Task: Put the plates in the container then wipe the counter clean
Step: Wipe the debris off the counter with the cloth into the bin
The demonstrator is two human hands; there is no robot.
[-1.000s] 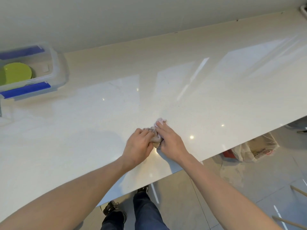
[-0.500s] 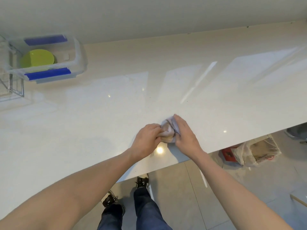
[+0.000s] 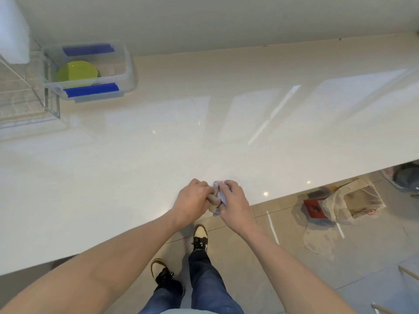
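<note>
Lime-green round plate [image 3: 77, 73] lying inside the clear plastic container with blue latches [image 3: 125, 66] — first stage apparently done; far from it, at the glossy cream counter [image 3: 272, 132] front edge, left hand [image 3: 192, 200] and right hand [image 3: 233, 200] together clutch a crumpled pale cloth [image 3: 217, 196] — wiping remains

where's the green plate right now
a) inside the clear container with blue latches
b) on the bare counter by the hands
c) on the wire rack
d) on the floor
a: the green plate lies inside the clear container, at the counter's far left, well away from both hands.
</note>
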